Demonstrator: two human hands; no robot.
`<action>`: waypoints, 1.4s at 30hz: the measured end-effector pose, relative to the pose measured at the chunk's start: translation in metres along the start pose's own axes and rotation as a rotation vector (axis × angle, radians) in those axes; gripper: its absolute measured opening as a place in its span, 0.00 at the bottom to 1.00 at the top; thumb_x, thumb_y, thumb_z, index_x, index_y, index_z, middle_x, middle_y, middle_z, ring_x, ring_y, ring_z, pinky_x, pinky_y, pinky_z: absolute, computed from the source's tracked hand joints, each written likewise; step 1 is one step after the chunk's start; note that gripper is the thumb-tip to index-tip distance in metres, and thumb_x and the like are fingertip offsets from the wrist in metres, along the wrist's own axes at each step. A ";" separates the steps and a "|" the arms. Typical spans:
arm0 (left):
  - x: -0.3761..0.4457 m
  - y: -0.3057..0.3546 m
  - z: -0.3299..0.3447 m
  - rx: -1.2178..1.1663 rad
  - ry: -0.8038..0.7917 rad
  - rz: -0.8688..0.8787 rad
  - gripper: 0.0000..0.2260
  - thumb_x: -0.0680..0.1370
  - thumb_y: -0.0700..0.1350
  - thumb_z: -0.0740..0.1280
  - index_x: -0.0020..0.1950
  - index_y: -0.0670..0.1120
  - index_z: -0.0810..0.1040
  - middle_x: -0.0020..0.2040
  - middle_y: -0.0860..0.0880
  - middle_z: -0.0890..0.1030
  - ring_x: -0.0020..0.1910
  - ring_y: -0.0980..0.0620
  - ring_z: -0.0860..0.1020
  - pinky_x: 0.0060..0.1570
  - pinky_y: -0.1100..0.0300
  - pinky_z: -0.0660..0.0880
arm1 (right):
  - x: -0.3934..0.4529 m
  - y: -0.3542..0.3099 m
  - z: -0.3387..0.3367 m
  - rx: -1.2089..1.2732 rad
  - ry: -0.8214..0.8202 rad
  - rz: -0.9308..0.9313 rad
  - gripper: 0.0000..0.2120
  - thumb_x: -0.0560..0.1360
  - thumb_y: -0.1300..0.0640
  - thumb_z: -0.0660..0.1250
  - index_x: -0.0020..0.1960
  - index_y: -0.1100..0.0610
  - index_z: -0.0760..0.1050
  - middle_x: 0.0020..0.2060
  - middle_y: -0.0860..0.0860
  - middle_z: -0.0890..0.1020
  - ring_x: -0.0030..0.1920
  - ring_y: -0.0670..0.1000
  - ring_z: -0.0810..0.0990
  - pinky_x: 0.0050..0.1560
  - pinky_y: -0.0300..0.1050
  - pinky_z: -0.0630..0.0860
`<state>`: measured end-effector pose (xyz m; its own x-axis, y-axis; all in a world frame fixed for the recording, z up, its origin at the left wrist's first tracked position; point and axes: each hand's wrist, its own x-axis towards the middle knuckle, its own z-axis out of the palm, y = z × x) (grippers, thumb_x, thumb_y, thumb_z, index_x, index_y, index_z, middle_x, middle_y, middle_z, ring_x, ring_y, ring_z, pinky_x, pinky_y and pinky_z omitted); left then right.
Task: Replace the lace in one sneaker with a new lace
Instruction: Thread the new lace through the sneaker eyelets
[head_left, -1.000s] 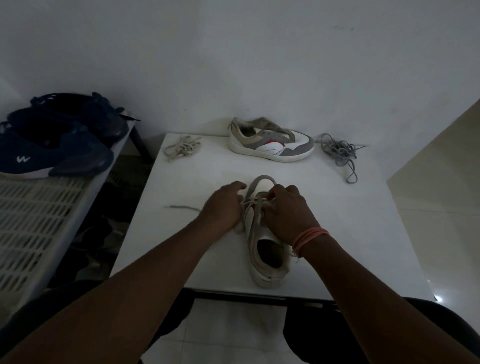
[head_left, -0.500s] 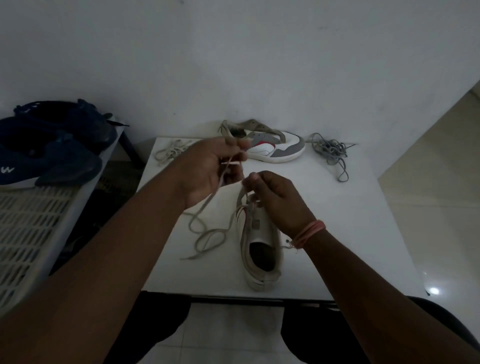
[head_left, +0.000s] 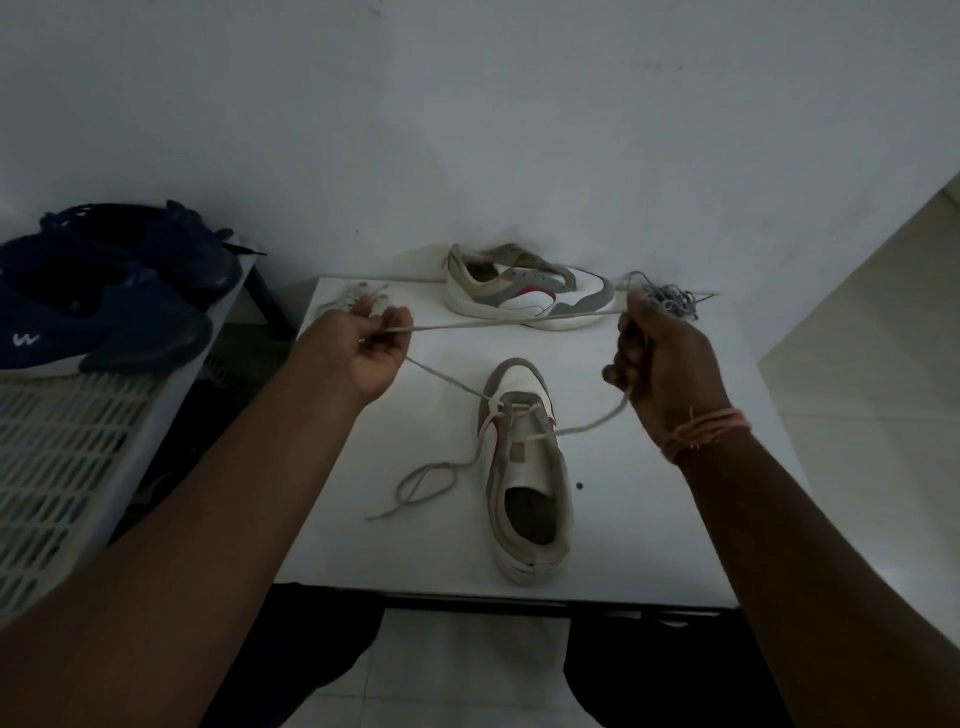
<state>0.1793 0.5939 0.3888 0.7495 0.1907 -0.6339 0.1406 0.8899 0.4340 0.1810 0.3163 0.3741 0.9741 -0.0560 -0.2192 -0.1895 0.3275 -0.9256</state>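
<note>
To my left, a white slatted rack (head_left: 67, 467) carries two navy sneakers (head_left: 98, 322), one behind the other. The white table (head_left: 649, 519) before me has a small dark speck (head_left: 579, 486) on top. Plain pale wall (head_left: 467, 130) behind; tiled floor (head_left: 857, 338) at right.

we see a white table (head_left: 649, 519) bearing a white sneaker (head_left: 527, 483), toe toward the wall; a second sneaker (head_left: 524, 293) on its far edge; a grey lace bundle (head_left: 670, 301) beside that; a pale lace bundle (head_left: 358, 296) at the far left corner; a loose lace loop (head_left: 423, 480) left of the near sneaker.
</note>
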 end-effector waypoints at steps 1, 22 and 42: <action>0.001 -0.003 0.000 0.090 0.021 -0.011 0.10 0.84 0.31 0.55 0.48 0.40 0.74 0.56 0.39 0.74 0.48 0.42 0.77 0.56 0.49 0.76 | 0.000 0.001 -0.001 -0.045 0.015 -0.008 0.16 0.80 0.49 0.66 0.37 0.55 0.73 0.27 0.50 0.64 0.26 0.48 0.59 0.29 0.44 0.59; -0.019 -0.062 -0.001 1.861 -0.737 0.634 0.21 0.76 0.49 0.74 0.69 0.57 0.78 0.60 0.57 0.83 0.59 0.59 0.79 0.58 0.61 0.74 | -0.012 0.029 0.013 -0.542 -0.461 0.161 0.10 0.80 0.56 0.67 0.47 0.61 0.83 0.34 0.57 0.75 0.30 0.49 0.70 0.33 0.42 0.70; -0.008 -0.068 -0.011 2.368 -0.333 1.008 0.26 0.75 0.62 0.67 0.71 0.55 0.75 0.65 0.47 0.80 0.63 0.45 0.78 0.62 0.48 0.73 | -0.009 0.026 0.006 -0.725 -0.336 0.151 0.11 0.78 0.71 0.64 0.58 0.64 0.79 0.42 0.58 0.85 0.37 0.50 0.85 0.39 0.39 0.81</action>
<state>0.1565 0.5367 0.3569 0.9831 -0.1821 0.0196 -0.1829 -0.9712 0.1526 0.1677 0.3308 0.3536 0.8948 0.2636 -0.3603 -0.2430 -0.3896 -0.8884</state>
